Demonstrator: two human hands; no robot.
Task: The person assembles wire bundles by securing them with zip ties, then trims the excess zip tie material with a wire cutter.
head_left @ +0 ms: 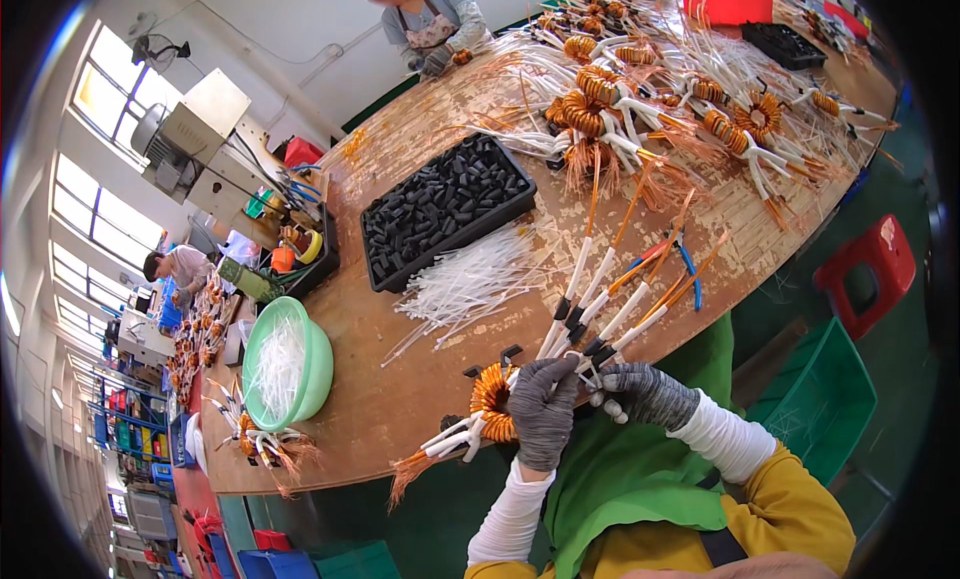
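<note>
A copper-wound ring coil lies at the table's near edge, with white-sleeved wire leads fanning away from me. Those leads end in bare copper strands and carry black sleeves near their base. Wearing a grey glove, my left hand is closed around the base of the leads, beside the coil. My right hand, also gloved, has its fingers curled in against the same spot from the right. Whatever is between its fingertips is too small to make out. More white leads with frayed copper ends stick out left of the coil.
Beyond my hands are a black tray of black sleeves, loose white cable ties and blue-handled pliers. A green basin stands left. Finished-looking coils pile up far right; a co-worker works across the table.
</note>
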